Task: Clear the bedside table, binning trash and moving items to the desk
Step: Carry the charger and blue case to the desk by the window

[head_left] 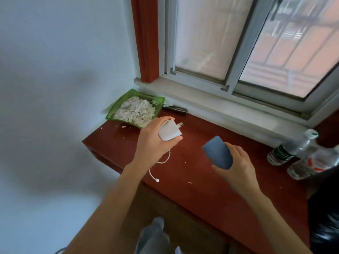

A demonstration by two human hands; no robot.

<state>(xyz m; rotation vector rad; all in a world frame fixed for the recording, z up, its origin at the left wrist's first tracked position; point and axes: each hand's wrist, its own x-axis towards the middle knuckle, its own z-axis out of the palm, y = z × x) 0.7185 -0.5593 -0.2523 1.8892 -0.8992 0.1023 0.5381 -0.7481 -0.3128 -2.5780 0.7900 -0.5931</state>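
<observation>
My left hand (pixel 152 142) grips a white charger plug (pixel 169 132) above the red-brown bedside table (pixel 201 180); its white cable (pixel 161 162) hangs below the hand down to a loose connector end. My right hand (pixel 236 164) holds a blue cup (pixel 218 153) tilted above the middle of the table. At the far left corner sits a green dish (pixel 117 107) heaped with pale shells or scraps. Two plastic bottles (pixel 291 147) (pixel 315 162) stand at the right end.
A dark slim object (pixel 176 110) lies by the window sill behind the dish. Small pale crumbs dot the tabletop. A window with a white sill runs along the back. The wall is at left; dark fabric (pixel 322 217) lies at the right edge.
</observation>
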